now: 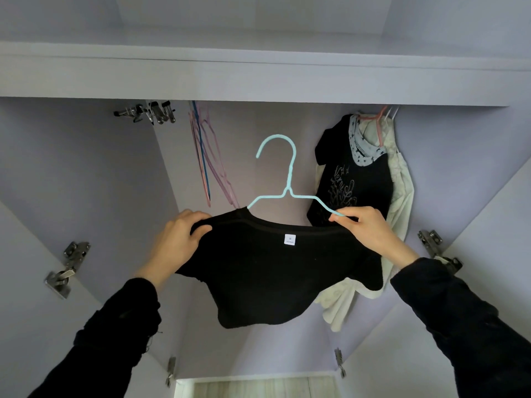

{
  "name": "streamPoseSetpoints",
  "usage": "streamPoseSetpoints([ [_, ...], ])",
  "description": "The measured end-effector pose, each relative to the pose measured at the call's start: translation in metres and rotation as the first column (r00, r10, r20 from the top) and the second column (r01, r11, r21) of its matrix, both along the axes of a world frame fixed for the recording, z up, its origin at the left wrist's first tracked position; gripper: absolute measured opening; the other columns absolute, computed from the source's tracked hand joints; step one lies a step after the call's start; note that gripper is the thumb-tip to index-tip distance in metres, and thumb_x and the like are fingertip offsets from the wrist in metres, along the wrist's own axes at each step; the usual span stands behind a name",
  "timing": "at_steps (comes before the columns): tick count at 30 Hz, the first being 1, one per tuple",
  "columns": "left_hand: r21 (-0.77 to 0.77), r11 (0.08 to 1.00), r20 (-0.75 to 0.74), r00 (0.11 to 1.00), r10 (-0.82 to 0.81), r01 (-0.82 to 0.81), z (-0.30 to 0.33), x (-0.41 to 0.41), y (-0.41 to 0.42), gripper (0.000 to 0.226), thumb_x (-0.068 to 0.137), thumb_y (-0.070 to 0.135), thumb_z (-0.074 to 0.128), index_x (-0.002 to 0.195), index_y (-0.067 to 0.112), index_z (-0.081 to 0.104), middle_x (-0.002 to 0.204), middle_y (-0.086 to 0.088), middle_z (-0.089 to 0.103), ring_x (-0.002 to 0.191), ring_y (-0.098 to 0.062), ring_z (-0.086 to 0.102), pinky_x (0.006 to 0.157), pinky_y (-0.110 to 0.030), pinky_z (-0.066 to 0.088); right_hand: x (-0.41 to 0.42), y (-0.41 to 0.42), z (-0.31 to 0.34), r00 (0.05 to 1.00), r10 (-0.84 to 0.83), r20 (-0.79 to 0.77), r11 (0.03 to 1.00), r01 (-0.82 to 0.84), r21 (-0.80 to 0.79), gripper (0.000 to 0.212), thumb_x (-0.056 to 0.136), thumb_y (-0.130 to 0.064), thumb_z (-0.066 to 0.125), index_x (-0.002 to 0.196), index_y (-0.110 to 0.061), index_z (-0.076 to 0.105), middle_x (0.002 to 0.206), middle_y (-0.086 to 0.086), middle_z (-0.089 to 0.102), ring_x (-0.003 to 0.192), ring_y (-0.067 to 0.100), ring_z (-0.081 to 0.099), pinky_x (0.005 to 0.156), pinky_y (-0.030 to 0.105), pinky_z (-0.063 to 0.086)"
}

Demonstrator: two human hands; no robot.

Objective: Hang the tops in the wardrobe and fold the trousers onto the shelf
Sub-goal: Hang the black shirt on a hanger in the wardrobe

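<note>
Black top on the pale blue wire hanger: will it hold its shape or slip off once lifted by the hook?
The black top looks floppy: its hem sags. It may slip, since the pale blue wire hanger shows a bare arm by the right hand.

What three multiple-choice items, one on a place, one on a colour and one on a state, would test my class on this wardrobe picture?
1. Where do the clothes already hung hang?
A. the wardrobe's right side B. its left side C. on a door

2. What colour is the hanger being held?
A. pink B. light blue C. white

3. How far on is the black top?
A. fully on B. not on C. one shoulder on

Key: 1 A, hung clothes are at the right; 2 B, the hanger is light blue; 3 C, the black top leaves the arm by the right hand bare.
</note>
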State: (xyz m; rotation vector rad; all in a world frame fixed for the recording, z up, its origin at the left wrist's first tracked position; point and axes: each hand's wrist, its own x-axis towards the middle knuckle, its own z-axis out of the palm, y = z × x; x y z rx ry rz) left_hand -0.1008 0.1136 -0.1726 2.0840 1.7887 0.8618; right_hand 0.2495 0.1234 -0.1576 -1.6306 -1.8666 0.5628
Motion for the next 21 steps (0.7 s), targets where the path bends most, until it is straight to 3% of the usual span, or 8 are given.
streamPoseSetpoints([
  [5, 0.037, 0.999, -0.065, 0.998, 0.003, -0.001, -0.006, 0.015, -0.002, 0.019, 0.091, 0.013, 0.059, 0.108, 0.011, 0.067, 0.104, -0.009, 0.067, 0.097, -0.031, 0.061, 0.084, -0.042, 0.049, 0.014, -0.011, -0.005, 1.000, 0.005, 0.004, 1.000, -0.005, -0.029, 0.016, 0.092, -0.018, 0.058, 0.099, -0.015, 0.073, 0.102, -0.009, 0.065, 0.099, 0.004, 0.056, 0.085, 0.011, 0.036],
  [8, 0.164, 0.976, -0.158, 0.980, -0.117, 0.143, 0.003, 0.038, -0.006, 0.031, 0.088, 0.018, 0.064, 0.119, 0.015, 0.063, 0.110, -0.006, 0.064, 0.103, -0.029, 0.058, 0.088, -0.047, 0.048, 0.018, -0.018, -0.008, 1.000, 0.000, -0.008, 1.000, 0.000, -0.027, 0.016, 0.092, -0.018, 0.058, 0.098, -0.017, 0.073, 0.097, -0.010, 0.064, 0.097, 0.009, 0.058, 0.088, 0.020, 0.037],
  [10, 0.280, 0.932, -0.221, 0.960, -0.171, 0.230, 0.008, 0.058, -0.010, 0.036, 0.085, 0.016, 0.068, 0.121, 0.014, 0.062, 0.105, -0.006, 0.064, 0.095, -0.028, 0.059, 0.081, -0.043, 0.050, 0.019, -0.022, -0.009, 1.000, -0.013, -0.019, 1.000, 0.013, 0.002, 0.015, 0.091, -0.018, 0.059, 0.097, -0.017, 0.073, 0.096, -0.006, 0.065, 0.096, 0.012, 0.059, 0.087, 0.021, 0.039],
  [13, 0.391, 0.898, -0.218, 0.968, -0.121, 0.201, 0.013, 0.079, -0.010, 0.026, 0.080, 0.006, 0.072, 0.106, 0.007, 0.068, 0.090, -0.009, 0.067, 0.080, -0.029, 0.062, 0.072, -0.041, 0.050, 0.018, -0.028, -0.008, 1.000, -0.010, -0.023, 1.000, 0.011, 0.026, 0.016, 0.091, -0.017, 0.059, 0.099, -0.015, 0.073, 0.097, -0.002, 0.066, 0.094, 0.013, 0.060, 0.084, 0.018, 0.041],
  [15, 0.383, 0.907, -0.208, 0.973, -0.102, 0.177, 0.015, 0.088, -0.010, 0.018, 0.080, 0.003, 0.071, 0.097, 0.006, 0.069, 0.085, -0.008, 0.066, 0.075, -0.029, 0.062, 0.066, -0.038, 0.048, 0.021, -0.035, -0.009, 1.000, -0.002, -0.008, 1.000, 0.002, 0.022, 0.016, 0.091, -0.017, 0.059, 0.099, -0.015, 0.073, 0.096, -0.003, 0.066, 0.094, 0.012, 0.060, 0.082, 0.013, 0.041],
  [18, 0.316, 0.937, -0.220, 0.972, -0.083, 0.152, 0.007, 0.094, -0.014, 0.014, 0.087, 0.003, 0.062, 0.100, 0.008, 0.062, 0.091, -0.007, 0.061, 0.066, -0.026, 0.058, 0.053, -0.029, 0.038, 0.021, -0.042, -0.011, 0.999, 0.031, 0.017, 1.000, -0.031, 0.001, 0.017, 0.092, -0.016, 0.058, 0.101, -0.016, 0.072, 0.097, -0.006, 0.064, 0.094, 0.008, 0.059, 0.084, 0.015, 0.043],
  [21, 0.309, 0.941, -0.184, 0.980, -0.081, 0.136, 0.001, 0.100, -0.017, 0.014, 0.089, 0.002, 0.058, 0.101, 0.008, 0.061, 0.091, -0.006, 0.060, 0.063, -0.025, 0.056, 0.050, -0.028, 0.033, 0.016, -0.047, -0.007, 0.997, 0.074, -0.010, 0.997, -0.074, -0.013, 0.019, 0.091, -0.016, 0.059, 0.107, -0.017, 0.069, 0.098, -0.009, 0.063, 0.093, 0.002, 0.057, 0.084, 0.015, 0.043],
])
